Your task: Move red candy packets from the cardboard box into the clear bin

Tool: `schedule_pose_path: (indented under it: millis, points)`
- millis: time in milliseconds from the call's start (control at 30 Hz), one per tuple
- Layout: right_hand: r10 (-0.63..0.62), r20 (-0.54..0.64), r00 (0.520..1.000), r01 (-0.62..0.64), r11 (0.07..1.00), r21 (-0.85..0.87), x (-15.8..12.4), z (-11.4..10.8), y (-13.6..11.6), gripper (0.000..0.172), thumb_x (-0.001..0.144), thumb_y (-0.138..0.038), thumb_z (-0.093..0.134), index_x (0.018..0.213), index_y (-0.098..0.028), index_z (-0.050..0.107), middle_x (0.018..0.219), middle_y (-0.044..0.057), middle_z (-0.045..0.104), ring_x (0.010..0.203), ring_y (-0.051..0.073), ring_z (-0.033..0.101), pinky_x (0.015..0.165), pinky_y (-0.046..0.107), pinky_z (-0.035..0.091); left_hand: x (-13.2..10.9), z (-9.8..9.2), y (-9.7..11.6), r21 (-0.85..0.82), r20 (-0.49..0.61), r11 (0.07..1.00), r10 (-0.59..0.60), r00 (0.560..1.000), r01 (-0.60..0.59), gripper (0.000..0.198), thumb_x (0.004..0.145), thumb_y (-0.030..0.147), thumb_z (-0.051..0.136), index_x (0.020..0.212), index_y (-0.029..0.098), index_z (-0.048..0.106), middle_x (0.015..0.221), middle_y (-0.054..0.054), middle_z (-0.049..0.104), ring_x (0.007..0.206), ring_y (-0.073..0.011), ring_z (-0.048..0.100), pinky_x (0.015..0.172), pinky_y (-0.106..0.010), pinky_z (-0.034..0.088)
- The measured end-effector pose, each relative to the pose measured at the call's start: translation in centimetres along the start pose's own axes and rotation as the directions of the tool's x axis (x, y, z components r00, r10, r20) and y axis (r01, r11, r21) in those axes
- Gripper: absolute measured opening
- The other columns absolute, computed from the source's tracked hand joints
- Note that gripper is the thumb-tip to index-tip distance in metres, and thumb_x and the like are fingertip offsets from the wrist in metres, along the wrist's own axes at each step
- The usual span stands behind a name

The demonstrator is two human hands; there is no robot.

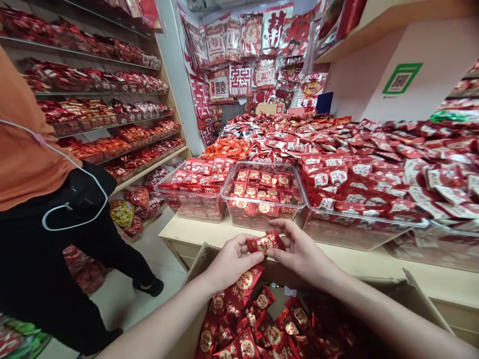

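Observation:
Between my two hands is a red wrapped candy (265, 244) with a gold round print. My left hand (239, 257) pinches its left end, and a second red packet (245, 285) hangs just below those fingers; whether they grip it too I cannot tell. The fingers of my right hand (294, 245) close on the right end of the candy. Below both hands stands an open cardboard box (404, 288) with many loose red candies (275, 334) inside. Just beyond, a clear plastic bin (258, 219) holds neat rows of similar red candies.
More clear bins stand left (194, 209) and right (359, 229) on the pale counter (174, 232), with heaps of red packets behind. Stocked shelves (105, 94) line the left wall. A person in an orange top (30, 149) stands at the left. Red decorations (239, 80) hang at the back.

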State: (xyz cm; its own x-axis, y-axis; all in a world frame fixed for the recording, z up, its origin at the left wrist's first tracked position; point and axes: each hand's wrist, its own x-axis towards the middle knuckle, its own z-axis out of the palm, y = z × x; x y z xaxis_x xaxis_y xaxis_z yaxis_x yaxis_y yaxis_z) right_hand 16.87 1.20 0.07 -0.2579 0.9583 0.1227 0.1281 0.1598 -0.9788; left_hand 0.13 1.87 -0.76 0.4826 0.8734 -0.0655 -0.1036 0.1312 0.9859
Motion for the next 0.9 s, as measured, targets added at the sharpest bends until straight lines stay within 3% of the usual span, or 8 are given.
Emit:
schedule_pose_path:
  millis: [100,200,267,333,433,533,667,900]
  points:
    - [-0.004,-0.069,0.998,0.009,0.997,0.072,0.1,0.1,0.0,0.032,0.071,-0.025,0.055,0.095,-0.022,0.035,0.091,0.003,0.050,0.069,0.011,0.055,0.059,0.024,0.047,-0.1,0.2,0.0,0.000,-0.054,1.000,0.027,0.998,-0.027,0.029,0.067,0.020,0.062,0.092,0.014,0.049,0.091,-0.005,0.062,0.083,-0.0129,0.057,0.076,-0.026,0.042]
    - [-0.117,-0.144,0.983,0.090,0.980,-0.179,0.1,-0.1,0.0,0.015,0.073,-0.027,0.053,0.080,-0.020,0.041,0.089,0.005,0.049,0.073,0.013,0.054,0.059,0.027,0.047,-0.1,0.3,-0.2,0.008,-0.091,1.000,0.016,0.996,-0.015,0.030,0.065,0.022,0.064,0.091,0.014,0.049,0.088,-0.005,0.062,0.077,-0.0121,0.057,0.071,-0.025,0.043]
    - [-0.250,-0.126,0.960,0.170,0.879,-0.445,0.0,-0.1,0.0,0.006,0.075,-0.024,0.049,0.076,-0.019,0.048,0.097,0.008,0.048,0.088,0.019,0.051,0.066,0.031,0.046,-0.1,0.3,-0.4,-0.009,-0.121,1.000,0.006,0.993,-0.008,0.032,0.065,0.023,0.064,0.093,0.014,0.050,0.086,-0.005,0.062,0.074,-0.0119,0.058,0.068,-0.024,0.043]
    - [-0.375,-0.043,0.926,0.266,0.729,-0.631,-0.3,0.0,-0.1,0.010,0.077,-0.021,0.046,0.083,-0.019,0.053,0.106,0.010,0.046,0.100,0.022,0.045,0.077,0.037,0.043,-0.2,0.2,-0.4,-0.035,-0.119,0.999,0.012,0.993,-0.016,0.036,0.066,0.023,0.063,0.098,0.014,0.050,0.085,-0.005,0.063,0.074,-0.0117,0.058,0.068,-0.024,0.043]
    - [-0.447,0.104,0.888,0.383,0.596,-0.706,-0.8,0.5,-0.5,0.023,0.078,-0.018,0.044,0.100,-0.019,0.050,0.109,0.011,0.048,0.104,0.022,0.042,0.086,0.042,0.038,-0.2,0.2,-0.3,-0.055,-0.055,0.997,0.042,0.998,-0.045,0.041,0.066,0.023,0.063,0.105,0.014,0.052,0.091,-0.006,0.063,0.080,-0.0131,0.057,0.073,-0.025,0.043]
    - [-0.392,0.180,0.902,0.399,0.598,-0.695,-1.2,0.7,-1.0,0.029,0.077,-0.020,0.046,0.106,-0.018,0.045,0.106,0.010,0.051,0.099,0.020,0.046,0.081,0.038,0.042,-0.4,0.2,-0.2,-0.080,-0.001,0.995,0.052,0.999,-0.051,0.043,0.066,0.023,0.063,0.106,0.014,0.053,0.098,-0.007,0.061,0.089,-0.0152,0.056,0.078,-0.026,0.042]
    - [-0.341,0.197,0.919,0.375,0.601,-0.706,-1.2,0.8,-1.1,0.031,0.075,-0.019,0.048,0.106,-0.017,0.041,0.095,0.008,0.054,0.086,0.018,0.050,0.071,0.033,0.046,-0.6,0.1,-0.1,-0.105,0.040,0.994,0.008,0.999,-0.004,0.048,0.065,0.022,0.064,0.110,0.014,0.050,0.092,-0.007,0.063,0.087,-0.0151,0.056,0.076,-0.026,0.042]
    - [-0.365,0.003,0.931,0.237,0.598,-0.766,-1.3,0.6,-1.8,0.020,0.073,-0.011,0.043,0.092,-0.017,0.046,0.079,0.002,0.056,0.070,0.013,0.053,0.063,0.025,0.044,-0.9,-0.1,0.1,0.006,0.006,1.000,0.014,1.000,-0.014,0.038,0.065,0.027,0.063,0.099,0.012,0.053,0.084,-0.006,0.061,0.077,-0.0129,0.055,0.071,-0.026,0.041]
